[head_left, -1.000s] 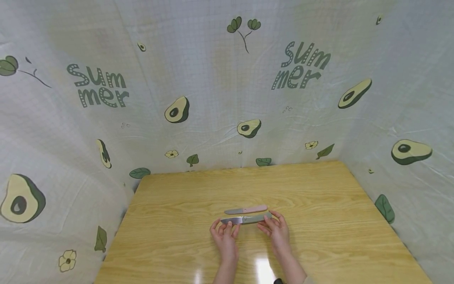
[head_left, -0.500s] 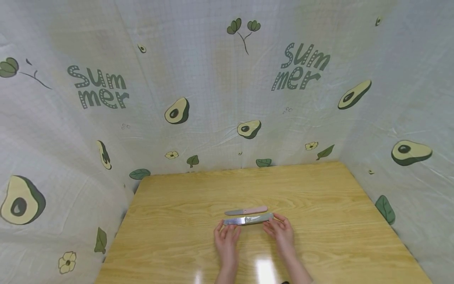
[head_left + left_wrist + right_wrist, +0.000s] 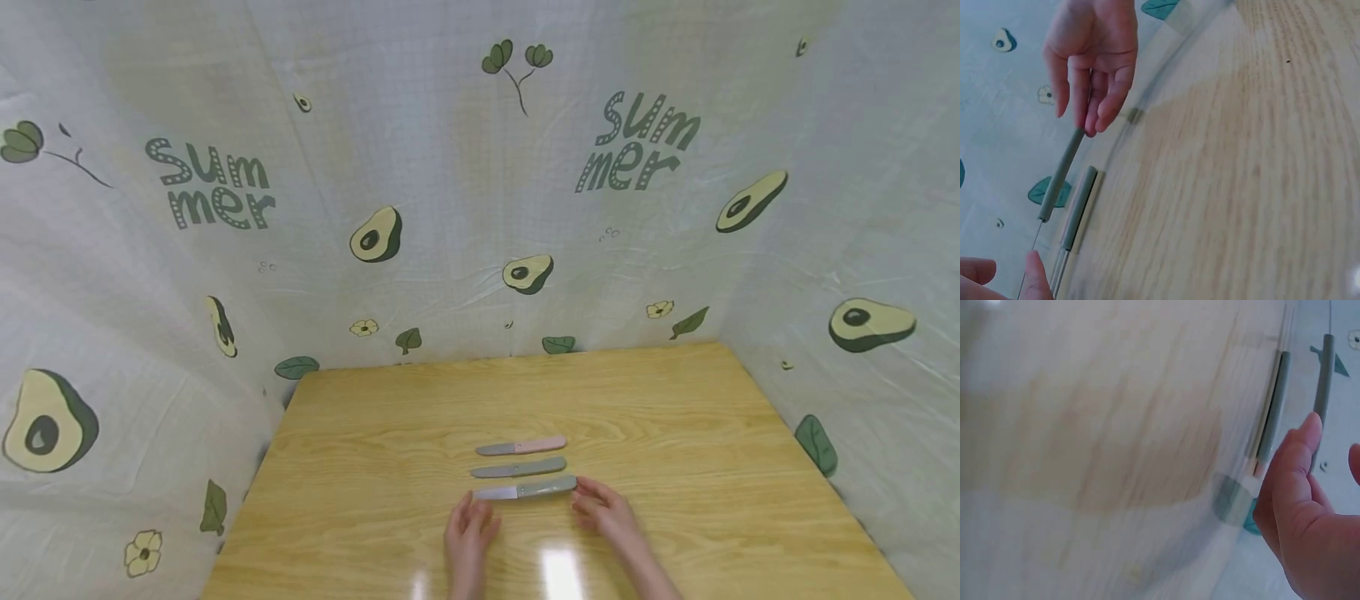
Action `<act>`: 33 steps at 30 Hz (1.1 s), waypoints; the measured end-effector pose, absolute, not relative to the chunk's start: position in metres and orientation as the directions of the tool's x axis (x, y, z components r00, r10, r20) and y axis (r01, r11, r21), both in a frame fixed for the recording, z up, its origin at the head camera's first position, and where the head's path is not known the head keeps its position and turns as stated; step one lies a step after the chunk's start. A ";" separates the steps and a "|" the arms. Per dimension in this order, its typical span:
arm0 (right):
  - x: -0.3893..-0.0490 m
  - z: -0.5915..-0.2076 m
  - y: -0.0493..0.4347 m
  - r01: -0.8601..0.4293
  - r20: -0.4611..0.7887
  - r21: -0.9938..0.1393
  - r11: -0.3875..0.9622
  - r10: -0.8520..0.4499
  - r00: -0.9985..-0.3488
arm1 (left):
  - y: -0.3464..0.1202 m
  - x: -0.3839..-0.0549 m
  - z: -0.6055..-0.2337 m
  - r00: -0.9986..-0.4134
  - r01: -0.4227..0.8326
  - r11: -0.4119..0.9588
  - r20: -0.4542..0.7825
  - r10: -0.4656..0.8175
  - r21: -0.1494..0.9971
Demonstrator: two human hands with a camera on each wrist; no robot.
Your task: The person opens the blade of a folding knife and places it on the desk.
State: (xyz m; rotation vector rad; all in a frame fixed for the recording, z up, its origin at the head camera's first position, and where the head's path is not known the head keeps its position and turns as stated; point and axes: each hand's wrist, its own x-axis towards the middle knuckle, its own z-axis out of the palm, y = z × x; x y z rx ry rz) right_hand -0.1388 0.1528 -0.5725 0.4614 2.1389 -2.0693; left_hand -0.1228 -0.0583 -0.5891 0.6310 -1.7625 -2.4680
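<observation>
Both hands hold a knife with a grey-green handle (image 3: 547, 486) level, its blade to the left. My left hand (image 3: 467, 533) holds it at the blade tip, my right hand (image 3: 611, 512) at the handle's end. From the left wrist, the right hand's fingertips (image 3: 1097, 125) meet the handle end, and the knife is raised off the table. Just beyond lies a second knife with a grey-green handle (image 3: 542, 467), and behind it a pink-handled knife (image 3: 542, 445). These two lie roughly parallel, blades to the left.
The wood-grain table (image 3: 375, 450) has a bright reflection near its front. A pale cloth (image 3: 450, 167) printed with avocados, leaves and lettering encloses the back and sides.
Both hands have brought the held knife nearer to the person. The second green-handled knife now shows on the table between it and the pink one. The pink knife stays put.
</observation>
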 end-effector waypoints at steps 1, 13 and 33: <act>-0.137 -0.573 0.153 0.317 -0.311 -0.948 0.031 0.126 -0.942 | -0.060 -0.121 -0.590 -0.915 -0.216 -0.348 -0.314 -0.255 0.912; -0.130 -0.576 0.151 0.303 -0.293 -0.942 0.145 0.088 -0.952 | -0.071 -0.120 -0.595 -0.919 -0.309 -0.331 -0.370 -0.138 0.891; -0.140 -0.570 0.158 0.298 -0.276 -0.934 0.196 0.131 -0.952 | -0.086 -0.130 -0.582 -0.941 -0.279 -0.042 -0.282 -0.184 0.959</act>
